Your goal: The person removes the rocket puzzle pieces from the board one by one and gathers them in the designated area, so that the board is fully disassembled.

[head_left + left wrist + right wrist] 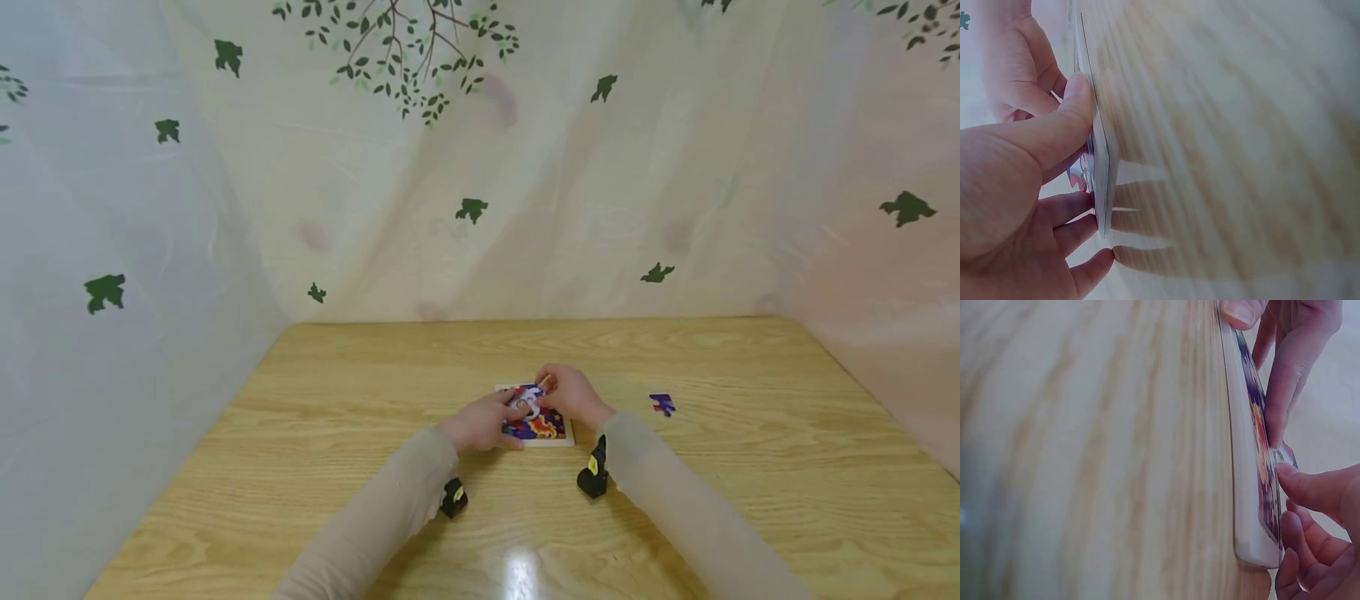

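Observation:
A small square jigsaw puzzle [553,427] with a pale frame and a purple, orange and white picture lies flat on the table. My left hand [486,421] rests on its left side, fingers spread over the picture and the frame. In the right wrist view, one left finger reaches down to a puzzle piece [1289,455] tipped up from the picture. My right hand [572,393] is at the puzzle's far right, pinching that piece between thumb and curled fingers. Fingers hide part of the picture and most of the piece.
A loose purple puzzle piece [663,405] lies on the wooden table [360,375], right of my right hand. Dark wrist cameras hang under both sleeves, close over the tabletop. A pale curtain [555,250] with leaf prints closes off the back and both sides.

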`<state>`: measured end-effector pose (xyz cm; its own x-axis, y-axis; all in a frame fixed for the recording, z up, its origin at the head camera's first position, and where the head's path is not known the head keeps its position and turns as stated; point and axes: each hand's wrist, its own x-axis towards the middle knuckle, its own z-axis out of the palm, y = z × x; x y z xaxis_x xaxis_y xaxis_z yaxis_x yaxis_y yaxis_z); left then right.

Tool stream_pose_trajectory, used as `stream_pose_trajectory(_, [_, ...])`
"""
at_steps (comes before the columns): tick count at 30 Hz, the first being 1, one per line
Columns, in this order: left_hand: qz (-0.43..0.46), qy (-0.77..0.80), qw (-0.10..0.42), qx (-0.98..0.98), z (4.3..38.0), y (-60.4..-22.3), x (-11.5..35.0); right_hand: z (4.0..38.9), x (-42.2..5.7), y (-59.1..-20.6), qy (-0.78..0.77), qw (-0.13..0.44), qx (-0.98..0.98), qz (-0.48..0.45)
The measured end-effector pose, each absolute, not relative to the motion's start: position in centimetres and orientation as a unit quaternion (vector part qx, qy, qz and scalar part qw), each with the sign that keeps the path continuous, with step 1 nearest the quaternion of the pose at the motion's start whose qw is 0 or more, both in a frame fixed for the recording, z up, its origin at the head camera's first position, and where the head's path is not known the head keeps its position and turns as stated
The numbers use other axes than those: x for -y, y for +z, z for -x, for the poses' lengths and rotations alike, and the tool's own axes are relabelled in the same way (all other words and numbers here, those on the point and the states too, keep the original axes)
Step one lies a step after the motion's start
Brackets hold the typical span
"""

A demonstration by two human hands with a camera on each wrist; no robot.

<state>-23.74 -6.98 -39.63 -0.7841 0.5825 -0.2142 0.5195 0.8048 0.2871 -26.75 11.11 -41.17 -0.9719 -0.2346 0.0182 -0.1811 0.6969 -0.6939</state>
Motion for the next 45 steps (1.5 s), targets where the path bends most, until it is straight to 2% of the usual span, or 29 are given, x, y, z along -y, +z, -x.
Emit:
stream_pose_trajectory(23, [-0.295, 0.096, 0.144, -0.940, 24.0, -40.2, 7.1, 26.8, -11.8, -40.3, -0.343, 0.039, -0.931, 0.118])
stream_pose_trajectory(35, [-0.291, 0.101, 0.154, -0.939, 24.0, -40.1, 7.2, 27.2, -15.4, -39.5, -0.357, 0.050, -0.926, 0.110])
stream_pose_trajectory(45, [-0.291, 0.107, 0.150, -0.939, 24.1, -40.1, 7.4, 27.3, -19.5, -39.2, -0.331, 0.042, -0.932, 0.138])
